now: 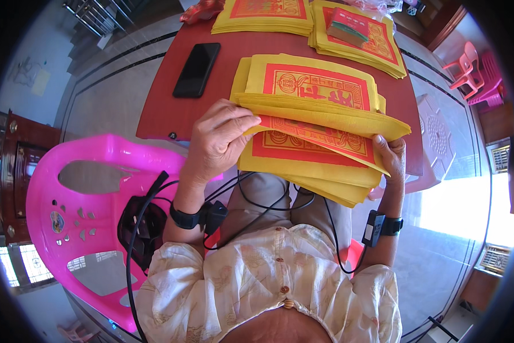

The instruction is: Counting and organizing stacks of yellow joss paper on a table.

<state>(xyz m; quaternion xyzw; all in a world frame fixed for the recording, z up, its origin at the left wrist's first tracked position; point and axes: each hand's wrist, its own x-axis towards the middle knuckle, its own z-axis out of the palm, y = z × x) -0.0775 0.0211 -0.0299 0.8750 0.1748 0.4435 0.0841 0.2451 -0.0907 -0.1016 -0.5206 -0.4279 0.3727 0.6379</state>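
A stack of yellow paper sheets printed in red [302, 163] is at the near edge of the red table [157, 114], over my lap, its upper sheets lifted and bent. My left hand [225, 134] pinches the sheets at their left side, fingertips on the upper layers. My right hand [391, 151] grips their right side, thumb on top and other fingers mostly hidden underneath. Just beyond lies another yellow-and-red pile [302, 77], partly covered by the lifted sheets.
A black phone [196, 70] lies left on the table. Further piles [260, 20] sit at the back, one bearing a red-and-green packet [347, 27]. A pink chair [56, 188] with a black bag [139, 223] stands at my left. Black cables [257, 203] cross my lap.
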